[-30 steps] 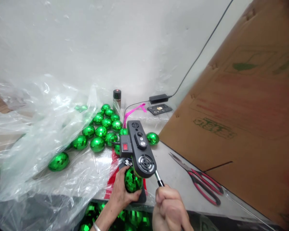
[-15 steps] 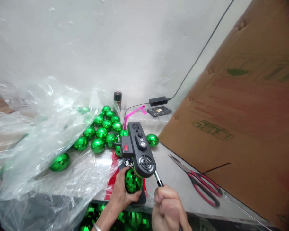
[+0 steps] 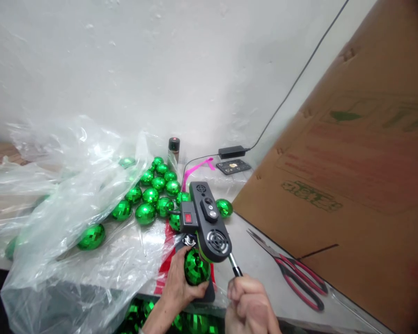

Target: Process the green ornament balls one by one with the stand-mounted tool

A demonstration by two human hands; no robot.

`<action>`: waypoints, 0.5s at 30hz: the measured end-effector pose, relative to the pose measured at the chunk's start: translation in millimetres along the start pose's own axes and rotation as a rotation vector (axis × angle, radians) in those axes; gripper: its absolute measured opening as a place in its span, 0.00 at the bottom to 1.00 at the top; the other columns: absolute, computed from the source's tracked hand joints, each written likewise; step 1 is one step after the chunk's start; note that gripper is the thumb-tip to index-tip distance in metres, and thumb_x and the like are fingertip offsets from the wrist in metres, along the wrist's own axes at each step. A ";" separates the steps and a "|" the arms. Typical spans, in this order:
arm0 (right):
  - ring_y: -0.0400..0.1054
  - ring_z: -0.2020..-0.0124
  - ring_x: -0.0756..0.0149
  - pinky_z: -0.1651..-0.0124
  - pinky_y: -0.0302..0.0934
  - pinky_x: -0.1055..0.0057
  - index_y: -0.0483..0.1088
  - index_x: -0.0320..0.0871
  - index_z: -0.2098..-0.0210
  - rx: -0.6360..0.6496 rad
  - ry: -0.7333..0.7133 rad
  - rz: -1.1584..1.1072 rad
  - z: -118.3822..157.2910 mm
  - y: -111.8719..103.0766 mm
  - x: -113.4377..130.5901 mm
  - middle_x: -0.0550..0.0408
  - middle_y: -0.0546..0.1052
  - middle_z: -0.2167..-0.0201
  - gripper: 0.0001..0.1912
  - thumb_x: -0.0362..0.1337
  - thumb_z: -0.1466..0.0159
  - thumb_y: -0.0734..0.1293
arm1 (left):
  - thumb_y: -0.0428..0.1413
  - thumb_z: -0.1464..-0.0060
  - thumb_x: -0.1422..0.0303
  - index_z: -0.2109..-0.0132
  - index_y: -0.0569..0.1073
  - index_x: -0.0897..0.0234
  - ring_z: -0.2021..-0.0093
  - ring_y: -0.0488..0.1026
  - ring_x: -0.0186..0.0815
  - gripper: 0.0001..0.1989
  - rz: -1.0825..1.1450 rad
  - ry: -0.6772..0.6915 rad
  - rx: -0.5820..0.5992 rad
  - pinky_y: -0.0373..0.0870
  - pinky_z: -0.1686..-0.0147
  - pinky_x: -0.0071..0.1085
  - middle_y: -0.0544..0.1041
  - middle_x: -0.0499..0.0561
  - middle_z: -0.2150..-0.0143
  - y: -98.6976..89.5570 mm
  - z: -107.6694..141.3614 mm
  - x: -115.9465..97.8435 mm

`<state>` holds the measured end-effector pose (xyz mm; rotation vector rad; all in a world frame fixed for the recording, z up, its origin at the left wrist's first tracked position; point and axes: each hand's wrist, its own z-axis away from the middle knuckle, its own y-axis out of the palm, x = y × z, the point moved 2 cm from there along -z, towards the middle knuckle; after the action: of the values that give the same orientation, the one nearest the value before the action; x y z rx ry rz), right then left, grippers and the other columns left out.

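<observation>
My left hand (image 3: pixel 181 280) is wrapped round a shiny green faceted ball ornament (image 3: pixel 196 268), thumb along its near side. The ball sits under the front end of a black bench machine (image 3: pixel 211 218) with round vents and a red switch, on a black base (image 3: pixel 205 296). Whether ball and machine touch is hard to see. A metal lever handle (image 3: pixel 235 266) sticks out from the machine's right side, and my right hand (image 3: pixel 251 301) is closed in a fist round its black grip. Several more green balls (image 3: pixel 150 195) lie behind and to the left.
Clear plastic sheeting (image 3: pixel 73 208) covers the left side. Red-handled scissors (image 3: pixel 299 278) lie at right beside a large cardboard box (image 3: pixel 351 153). At the back are a power adapter (image 3: pixel 232 152), a phone (image 3: pixel 233 166) and a black-capped bottle (image 3: pixel 174 144). More green balls (image 3: pixel 195 322) sit below the table edge.
The whole view has shifted slightly, so everything appears a little lower and to the right. Both hands keep the same holds on the ball and the lever handle.
</observation>
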<state>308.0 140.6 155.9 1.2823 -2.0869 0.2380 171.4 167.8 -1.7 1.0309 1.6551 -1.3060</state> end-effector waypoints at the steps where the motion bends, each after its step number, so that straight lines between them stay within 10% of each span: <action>1: 0.64 0.76 0.71 0.66 0.63 0.69 0.63 0.47 0.74 -0.003 -0.001 0.013 2.6 -1.7 -2.1 0.61 0.71 0.75 0.24 0.33 0.19 0.63 | 0.73 0.54 0.62 0.28 0.74 0.66 0.31 0.81 0.64 0.46 0.006 0.005 0.016 0.79 0.29 0.63 0.82 0.68 0.32 0.3 -0.2 0.4; 15: 0.72 0.75 0.71 0.57 0.73 0.66 0.67 0.46 0.74 0.084 -0.202 0.089 17.9 -7.1 -20.3 0.60 0.78 0.72 0.26 0.36 0.16 0.62 | 0.74 0.61 0.66 0.31 0.75 0.64 0.34 0.82 0.66 0.47 0.033 -0.006 -0.058 0.79 0.30 0.67 0.84 0.67 0.36 6.4 -3.2 -2.7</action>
<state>312.1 143.2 128.3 1.3106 -2.3310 0.2466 178.1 171.5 -0.9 1.0145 1.6548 -1.2320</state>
